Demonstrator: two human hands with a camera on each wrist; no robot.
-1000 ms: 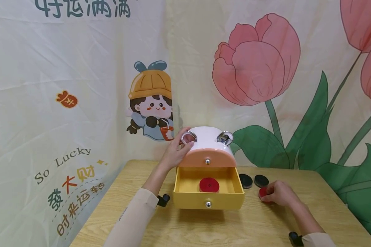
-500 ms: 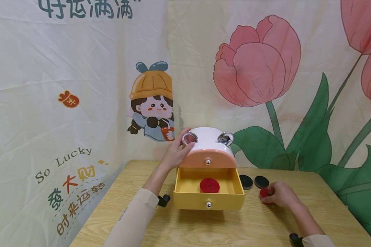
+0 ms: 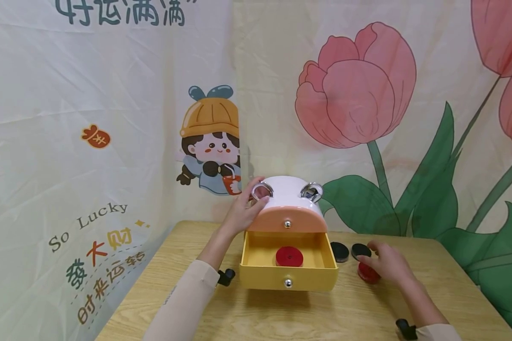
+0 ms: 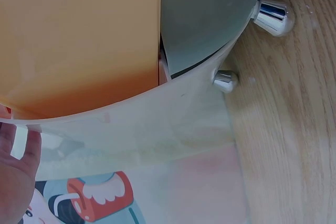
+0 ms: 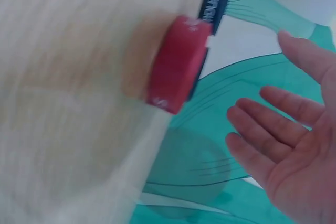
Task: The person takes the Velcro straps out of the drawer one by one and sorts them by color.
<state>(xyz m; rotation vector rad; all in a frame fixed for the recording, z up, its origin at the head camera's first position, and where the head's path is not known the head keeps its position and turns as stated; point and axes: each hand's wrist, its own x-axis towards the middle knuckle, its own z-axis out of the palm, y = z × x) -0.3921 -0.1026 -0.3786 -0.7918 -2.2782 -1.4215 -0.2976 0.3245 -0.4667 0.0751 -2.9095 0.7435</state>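
Observation:
A small two-drawer box has a white domed top [image 3: 287,187], an orange upper drawer [image 3: 273,220] and silver ring ears. My left hand [image 3: 243,208] holds its upper left side by the left ear [image 3: 262,191]; in the left wrist view those fingers [image 4: 32,145] meet the box's edge. The yellow lower drawer [image 3: 264,279] is pulled out, with a flat red disc [image 3: 289,256] inside. To the right, my right hand [image 3: 390,265] is beside a second red disc [image 3: 368,273] on the table. In the right wrist view, its fingers are spread apart from this disc, whose rim bears white print.
Two black discs [image 3: 339,251] [image 3: 361,251] lie between the box and my right hand, one just behind the red disc. The wooden table [image 3: 222,312] backs onto a printed cloth [image 3: 273,118] with a tulip and a cartoon child.
My right hand has let go of the red disc and lifted slightly, its fingers opening. The disc stays on the table. My left hand and the drawer box have not moved.

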